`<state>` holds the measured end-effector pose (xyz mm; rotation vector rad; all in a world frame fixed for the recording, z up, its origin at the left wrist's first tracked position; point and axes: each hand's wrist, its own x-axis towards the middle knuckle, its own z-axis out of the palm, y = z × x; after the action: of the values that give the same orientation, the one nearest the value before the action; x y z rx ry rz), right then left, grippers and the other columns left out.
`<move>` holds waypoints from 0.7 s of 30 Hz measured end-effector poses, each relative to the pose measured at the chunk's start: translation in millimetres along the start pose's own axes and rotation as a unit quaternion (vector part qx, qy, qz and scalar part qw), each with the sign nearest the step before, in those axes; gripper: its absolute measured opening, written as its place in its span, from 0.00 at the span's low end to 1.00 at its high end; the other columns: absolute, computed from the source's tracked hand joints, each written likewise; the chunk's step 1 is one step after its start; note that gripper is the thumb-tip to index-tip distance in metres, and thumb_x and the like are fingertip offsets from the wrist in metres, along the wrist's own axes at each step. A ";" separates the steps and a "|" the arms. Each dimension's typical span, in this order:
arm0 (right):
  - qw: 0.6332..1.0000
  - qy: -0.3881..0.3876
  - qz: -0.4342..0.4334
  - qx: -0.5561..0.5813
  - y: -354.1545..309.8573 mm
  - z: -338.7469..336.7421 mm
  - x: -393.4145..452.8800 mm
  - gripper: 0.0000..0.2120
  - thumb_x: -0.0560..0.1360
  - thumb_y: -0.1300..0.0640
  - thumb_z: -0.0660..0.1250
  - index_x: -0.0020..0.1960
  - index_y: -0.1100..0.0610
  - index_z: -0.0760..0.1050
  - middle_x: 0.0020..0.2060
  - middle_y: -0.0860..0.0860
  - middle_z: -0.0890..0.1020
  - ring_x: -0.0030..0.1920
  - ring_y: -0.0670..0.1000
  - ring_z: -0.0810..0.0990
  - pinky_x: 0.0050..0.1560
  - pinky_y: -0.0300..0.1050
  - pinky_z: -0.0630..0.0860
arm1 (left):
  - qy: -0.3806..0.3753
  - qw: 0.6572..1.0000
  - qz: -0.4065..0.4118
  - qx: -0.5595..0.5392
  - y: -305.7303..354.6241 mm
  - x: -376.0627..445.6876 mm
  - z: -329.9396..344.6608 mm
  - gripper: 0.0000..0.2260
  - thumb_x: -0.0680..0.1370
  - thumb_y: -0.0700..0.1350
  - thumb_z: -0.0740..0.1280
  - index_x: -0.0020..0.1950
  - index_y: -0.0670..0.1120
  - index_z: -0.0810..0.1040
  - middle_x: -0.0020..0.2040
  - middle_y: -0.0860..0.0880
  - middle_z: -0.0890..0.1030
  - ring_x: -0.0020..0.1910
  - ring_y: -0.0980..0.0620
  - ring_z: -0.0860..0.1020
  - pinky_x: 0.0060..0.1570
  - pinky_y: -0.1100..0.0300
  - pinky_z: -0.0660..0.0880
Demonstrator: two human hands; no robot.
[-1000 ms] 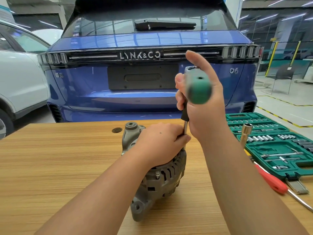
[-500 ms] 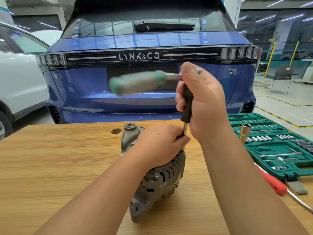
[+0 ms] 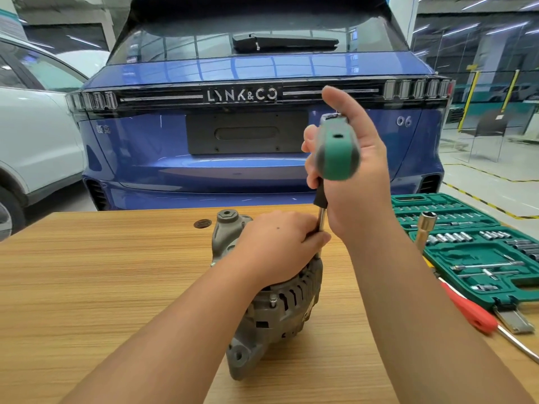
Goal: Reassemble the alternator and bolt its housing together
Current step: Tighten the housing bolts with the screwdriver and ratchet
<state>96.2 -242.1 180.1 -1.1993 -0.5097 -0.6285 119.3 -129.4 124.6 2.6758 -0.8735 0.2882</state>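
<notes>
Housing halves look mated; we judge bolting underway. Our left hand (image 3: 280, 246) clasps the alternator (image 3: 274, 310) top; our right hand (image 3: 358, 182) grips the ratchet (image 3: 335, 153) at 1 o'clock. Remaining bolts: cannot tell.

A car repair workshop is indicated: a blue Lynk & Co SUV (image 3: 256, 135) is parked behind a wooden workbench (image 3: 96, 281), a white car (image 3: 32, 141) is seen left, a green plastic socket-set case (image 3: 478, 246) lies open, and yellow floor markings (image 3: 481, 176) are painted on the concrete.
</notes>
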 end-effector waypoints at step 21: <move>0.993 0.002 0.110 0.045 0.4 -20.4 10.0 0.04 0.76 0.54 0.71 0.46 0.53 0.78 0.30 0.47 0.74 0.27 0.47 0.70 0.30 0.41 0.67 | 0.002 1.000 0.018 0.014 0.1 1.2 1.7 0.15 0.85 0.60 0.58 0.42 0.55 0.72 0.36 0.54 0.75 0.36 0.57 0.73 0.34 0.56 0.70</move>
<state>104.5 -263.3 180.5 -1.1497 -0.3916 -0.4165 120.3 -130.8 123.4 2.6875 -0.9229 0.3159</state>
